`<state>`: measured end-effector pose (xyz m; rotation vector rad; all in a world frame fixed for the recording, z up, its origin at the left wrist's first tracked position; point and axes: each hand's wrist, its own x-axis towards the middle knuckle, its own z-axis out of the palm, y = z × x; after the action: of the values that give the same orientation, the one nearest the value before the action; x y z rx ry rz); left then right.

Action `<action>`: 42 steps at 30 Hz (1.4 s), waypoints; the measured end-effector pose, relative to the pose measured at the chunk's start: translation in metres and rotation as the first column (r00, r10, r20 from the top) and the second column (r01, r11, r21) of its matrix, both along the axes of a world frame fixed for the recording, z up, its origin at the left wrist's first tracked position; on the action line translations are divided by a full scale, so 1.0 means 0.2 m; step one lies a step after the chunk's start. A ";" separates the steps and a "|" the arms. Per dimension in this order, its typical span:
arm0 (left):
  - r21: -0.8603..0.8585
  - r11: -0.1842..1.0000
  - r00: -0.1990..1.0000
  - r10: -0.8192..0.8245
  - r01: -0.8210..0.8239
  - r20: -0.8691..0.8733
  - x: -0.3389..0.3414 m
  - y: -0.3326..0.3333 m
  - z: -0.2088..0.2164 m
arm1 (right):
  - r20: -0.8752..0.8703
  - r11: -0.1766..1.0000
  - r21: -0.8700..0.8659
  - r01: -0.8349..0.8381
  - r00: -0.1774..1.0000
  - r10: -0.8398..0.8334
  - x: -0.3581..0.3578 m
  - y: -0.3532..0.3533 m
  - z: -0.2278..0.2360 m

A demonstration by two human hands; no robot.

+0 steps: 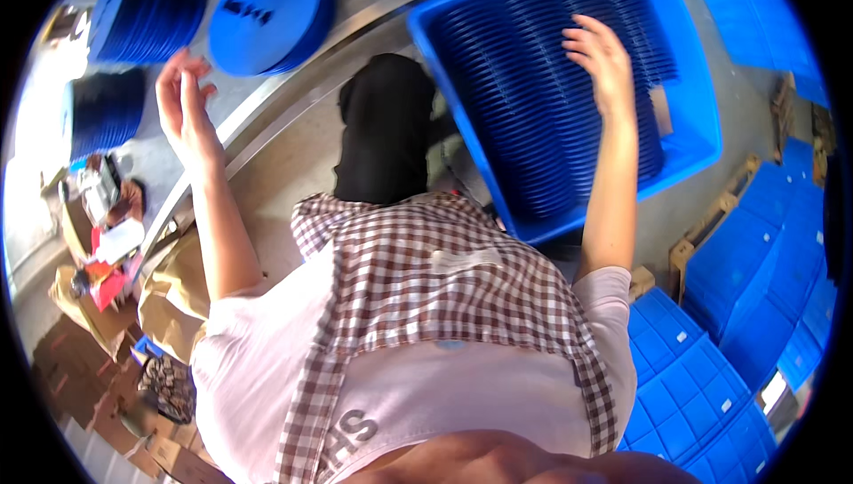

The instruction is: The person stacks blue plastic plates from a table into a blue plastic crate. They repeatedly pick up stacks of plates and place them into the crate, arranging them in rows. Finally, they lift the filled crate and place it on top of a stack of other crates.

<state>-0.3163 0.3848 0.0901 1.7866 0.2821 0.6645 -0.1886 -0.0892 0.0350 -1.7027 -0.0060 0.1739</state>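
Observation:
My left hand (187, 111) is raised at the edge of the metal worktable (267, 102), its fingers loosely apart and holding nothing. Close to it are a round stack of blue discs (267, 18) with small dark pieces on top (246, 11), and a second blue stack (147, 18) lying on its side. Over a big blue plastic crate (697, 120) hovers my right hand (604, 62), also bare, with the fingers spread a little. Inside the crate, thin dark-blue discs (533, 102) stand on edge in several tight rows. Whether my right fingertips touch them I cannot tell.
Another disc stack (105, 115) sits further left on the table. Blue lidded crates (684, 368) are piled at the lower right, beside wooden pallets (711, 218). Cardboard boxes (80, 368) and a brown paper sack (178, 284) stand at the lower left.

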 end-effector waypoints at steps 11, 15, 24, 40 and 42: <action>-0.294 0.955 0.771 -0.165 -0.030 -0.615 0.30 0.41 -0.31 | 0.087 0.936 -0.033 -0.351 0.932 0.353 0.15 1.48 -0.21; -0.370 0.929 0.711 -0.243 -0.026 -0.660 0.34 0.50 -0.38 | 0.151 0.934 0.041 -0.355 0.926 0.345 0.19 1.62 -0.27; -0.380 0.922 0.802 -0.278 0.069 -0.529 0.23 0.13 -0.21 | 0.413 0.993 0.016 -0.120 0.905 0.103 0.02 1.37 -0.08; -0.698 0.290 0.299 -0.948 0.655 -0.113 0.56 -1.69 -0.20 | 0.328 0.879 -0.279 0.386 0.899 -0.291 -0.32 -0.43 0.31; -0.745 0.128 0.155 -0.987 0.655 -0.034 0.58 -1.87 -0.24 | 0.259 0.857 -0.363 0.365 0.923 -0.283 -0.33 -0.67 0.32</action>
<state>-0.2007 0.0104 0.0412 1.1089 -0.2626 -0.8385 -0.2536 -0.2226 0.0995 -2.1017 0.1838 -0.2696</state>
